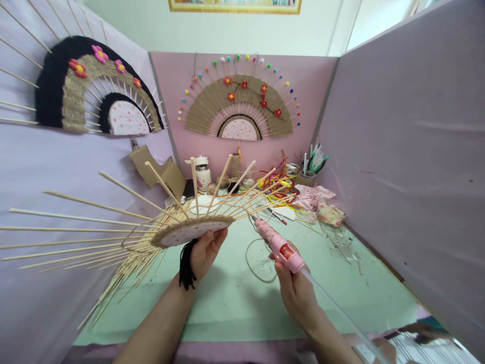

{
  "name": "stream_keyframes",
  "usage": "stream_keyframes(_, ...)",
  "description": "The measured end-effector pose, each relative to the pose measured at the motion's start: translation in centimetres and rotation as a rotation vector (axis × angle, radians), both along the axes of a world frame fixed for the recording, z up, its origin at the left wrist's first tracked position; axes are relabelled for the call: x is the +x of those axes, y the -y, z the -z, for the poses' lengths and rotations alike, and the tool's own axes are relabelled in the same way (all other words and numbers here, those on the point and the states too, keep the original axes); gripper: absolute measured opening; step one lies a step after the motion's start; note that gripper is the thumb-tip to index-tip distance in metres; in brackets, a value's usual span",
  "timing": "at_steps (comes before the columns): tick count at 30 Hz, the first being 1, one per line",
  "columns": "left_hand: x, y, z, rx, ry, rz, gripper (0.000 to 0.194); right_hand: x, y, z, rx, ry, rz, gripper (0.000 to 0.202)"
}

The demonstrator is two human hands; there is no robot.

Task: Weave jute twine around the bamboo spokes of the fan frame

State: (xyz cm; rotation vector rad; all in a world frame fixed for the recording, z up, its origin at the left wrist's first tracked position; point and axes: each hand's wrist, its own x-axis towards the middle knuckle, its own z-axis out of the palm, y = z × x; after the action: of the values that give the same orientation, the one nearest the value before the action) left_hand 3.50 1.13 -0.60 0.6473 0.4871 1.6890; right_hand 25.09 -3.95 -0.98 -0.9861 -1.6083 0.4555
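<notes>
My left hand grips the lower edge of a fan made of thin wooden sticks spread around a dotted half-round base. Twine runs along the base's curved rim, and a black tassel hangs beside my wrist. In my right hand is a pink hot glue gun, its nozzle pointing up and left, close to the fan's right-hand sticks. A clear glue stick sticks out of its back end. Below the nozzle a loop of twine lies on the green table.
Loose sticks lie under the fan at left. Behind are a white bottle, twine balls, coloured pipe cleaners, a pot of tools and crumpled dotted cloth. Two decorated fans hang on the side and back panels.
</notes>
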Motion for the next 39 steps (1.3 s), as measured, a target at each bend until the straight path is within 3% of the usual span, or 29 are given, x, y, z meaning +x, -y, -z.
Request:
stream_keyframes(11,0.08,0.09,-0.11,-0.002,0.011,0.013,0.032,0.0,-0.2,0.32,-0.021,-0.001,-0.02,0.019)
stream_keyframes(39,0.16,0.13,-0.57,-0.014,0.059,0.018,0.035,-0.2,-0.08,-0.15,0.007,0.038,0.008,0.018)
